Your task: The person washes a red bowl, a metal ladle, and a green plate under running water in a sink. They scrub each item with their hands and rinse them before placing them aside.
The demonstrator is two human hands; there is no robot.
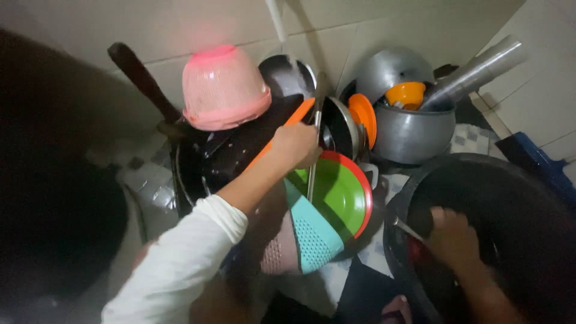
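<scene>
The left hand [295,146], coming out of a white cloth sleeve, has its grip closed around the thin grey metal handle [312,171] of a long utensil, whose lower end is hidden behind the round green plastic plate with a red rim [339,195]. This plate leans among stacked dishes, beside a teal plastic strainer with small holes [312,240]. Behind them sits an upturned pink plastic colander [223,89], ribbed and matt, and a dull grey metal pot [411,135] holding an orange plastic funnel [405,95]. The right hand [453,235] is inside a big dark round basin [516,180], its grip curled around something; the thing is too dark to make out.
</scene>
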